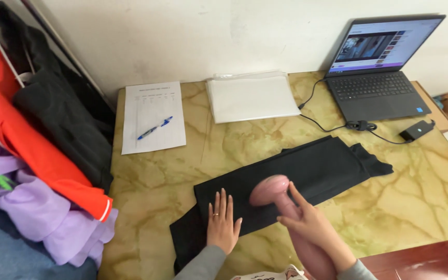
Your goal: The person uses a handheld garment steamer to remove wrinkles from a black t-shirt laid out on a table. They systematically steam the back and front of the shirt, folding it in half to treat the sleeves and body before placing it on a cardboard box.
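Note:
A black folded garment [317, 171] lies stretched across the marble-patterned table [421, 192]. My left hand [222, 224] rests flat on its near-left part, fingers together and pointing away from me. My right hand [312, 225] grips the handle of a pink handheld steamer [278, 194], whose rounded head presses down on the middle of the cloth, just right of my left hand.
A sheet of paper [154, 116] with a blue pen [154, 128] lies at the back left. A clear plastic pouch [251, 96] sits at the back centre. An open laptop [377, 67] with cable and charger [416, 129] stands at the back right. Clothes [37, 155] hang at the left.

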